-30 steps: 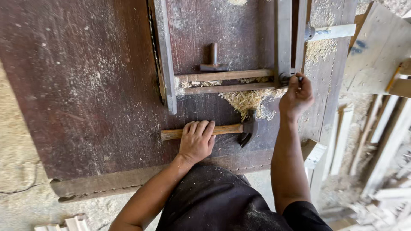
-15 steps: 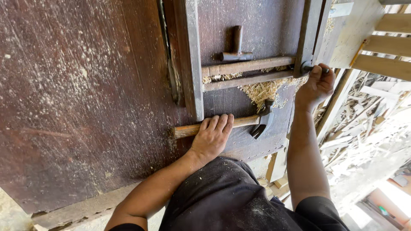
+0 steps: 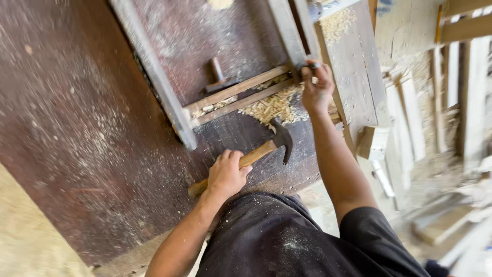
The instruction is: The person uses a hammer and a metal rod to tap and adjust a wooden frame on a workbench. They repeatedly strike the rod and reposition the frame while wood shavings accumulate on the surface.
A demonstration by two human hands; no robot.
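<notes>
— What is taking up most of the view?

— A broad dark brown bench (image 3: 77,133) is filling the left and middle, dusted all over with sawdust. A long grey wooden rail (image 3: 154,77) is lying across it on a slant, and a second rail (image 3: 287,31) is running parallel further right. Two thinner slats (image 3: 236,95) are bridging the gap between them, side by side.

— And off the bench?

— Pale planks and offcuts (image 3: 451,102) are leaning and lying in a blurred heap to the right.

— What is sitting near the slats?

— A heap of wood shavings (image 3: 271,107) is lying just below them, and a small T-shaped wooden piece (image 3: 219,77) is resting on the bench above them.

— What are the hands doing?

— The left hand (image 3: 225,174) is wrapping its grip closed around the wooden handle of a claw hammer (image 3: 256,154). The hammer is lying low over the bench, below the shavings, its dark head (image 3: 283,139) pointing toward the right arm. The right hand (image 3: 316,90) is pinching a small dark object (image 3: 313,65) against the end of the second rail; its grip is closed on it, but the object is too small to identify.
</notes>
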